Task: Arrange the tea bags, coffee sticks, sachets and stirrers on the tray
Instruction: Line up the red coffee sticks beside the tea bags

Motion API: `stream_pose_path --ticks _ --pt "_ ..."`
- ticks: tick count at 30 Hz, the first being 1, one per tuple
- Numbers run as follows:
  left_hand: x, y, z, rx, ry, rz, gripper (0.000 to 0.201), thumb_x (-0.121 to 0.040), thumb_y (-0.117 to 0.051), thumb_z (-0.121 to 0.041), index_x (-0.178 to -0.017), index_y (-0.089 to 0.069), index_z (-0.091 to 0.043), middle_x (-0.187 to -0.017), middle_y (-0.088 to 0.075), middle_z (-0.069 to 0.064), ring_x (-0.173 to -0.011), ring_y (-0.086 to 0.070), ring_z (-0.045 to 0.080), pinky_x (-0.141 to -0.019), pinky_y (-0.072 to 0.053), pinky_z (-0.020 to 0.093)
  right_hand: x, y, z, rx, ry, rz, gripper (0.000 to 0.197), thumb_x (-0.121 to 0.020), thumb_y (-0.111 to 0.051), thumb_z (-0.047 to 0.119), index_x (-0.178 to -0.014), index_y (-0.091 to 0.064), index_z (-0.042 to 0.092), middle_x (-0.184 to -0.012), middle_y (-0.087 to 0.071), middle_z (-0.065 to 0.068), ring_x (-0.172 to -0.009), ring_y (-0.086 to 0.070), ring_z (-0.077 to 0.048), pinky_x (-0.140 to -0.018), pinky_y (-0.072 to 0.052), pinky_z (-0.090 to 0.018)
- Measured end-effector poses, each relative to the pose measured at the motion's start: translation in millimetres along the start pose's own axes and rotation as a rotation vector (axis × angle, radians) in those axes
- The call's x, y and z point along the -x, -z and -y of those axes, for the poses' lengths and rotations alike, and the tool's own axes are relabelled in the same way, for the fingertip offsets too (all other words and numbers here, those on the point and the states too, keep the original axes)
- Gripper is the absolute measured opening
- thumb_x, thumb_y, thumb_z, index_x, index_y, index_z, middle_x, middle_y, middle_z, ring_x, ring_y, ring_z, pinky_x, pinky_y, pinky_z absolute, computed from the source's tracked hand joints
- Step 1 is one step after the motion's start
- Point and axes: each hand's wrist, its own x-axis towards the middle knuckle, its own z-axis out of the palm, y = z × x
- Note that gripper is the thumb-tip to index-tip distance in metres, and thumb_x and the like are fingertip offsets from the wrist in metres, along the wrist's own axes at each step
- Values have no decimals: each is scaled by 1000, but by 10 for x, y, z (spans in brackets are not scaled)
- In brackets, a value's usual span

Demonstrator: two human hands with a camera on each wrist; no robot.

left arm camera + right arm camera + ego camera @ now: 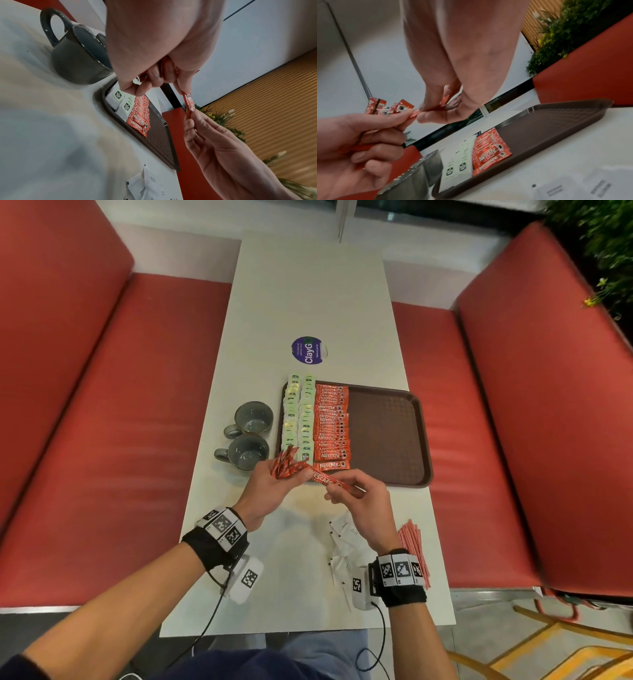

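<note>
A brown tray (pixel 387 436) holds two columns of green tea bags (pixel 298 416) along its left side. Beside them lies a row of red coffee sticks (pixel 332 426). Just in front of the tray, my left hand (pixel 294 470) grips a fanned bunch of coffee sticks (pixel 284 465). One stick (pixel 325 478) reaches from that bunch to my right hand (pixel 334 491), which pinches its near end. In the left wrist view the left fingertips (pixel 185 90) still pinch the top of this stick (pixel 188 102). White sachets (pixel 342 542) and red-striped stirrers (pixel 412 546) lie on the table near me.
Two grey mugs (pixel 253 417) (pixel 245 451) stand just left of the tray. A round purple sticker (pixel 307 350) sits on the white table (pixel 308 296) beyond it. The tray's right half is bare. Red bench seats (pixel 120 440) flank the table.
</note>
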Motion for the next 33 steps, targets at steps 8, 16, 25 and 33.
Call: stream_pose_path --ticks 8,16,25,33 --pt "-202 -84 209 -87 -14 -47 35 -95 -83 -33 -127 -77 -21 -120 -80 -14 -117 -71 0 -103 -54 27 -336 396 -165 345 31 9 11 -95 -85 18 -102 -81 25 -89 -82 8 -90 -79 -9 -91 -62 -30" --pt "-487 -228 453 -907 -218 141 9 -103 -65 -11 -109 -68 -17 -109 -77 6 -96 -73 25 -84 -60 39 -959 648 -544 680 -45 -12 11 -97 -83 19 -93 -83 29 -91 -78 13 -92 -70 -2 -88 -54 -25" --pt "-748 -391 585 -1331 -416 214 25 -99 -65 -12 -124 -65 -9 -129 -60 8 -96 -69 30 -76 -58 43 -1254 455 -844 716 -55 -52 12 -97 -80 14 -95 -83 25 -88 -77 9 -85 -72 -8 -90 -62 -36" --pt "-869 -423 619 -1374 -418 217 37 -101 -65 -15 -138 -61 -14 -137 -53 3 -101 -69 27 -83 -52 44 -1249 372 -942 714 21 -132 12 -97 -78 11 -96 -76 23 -91 -73 3 -84 -70 -13 -83 -62 -37"
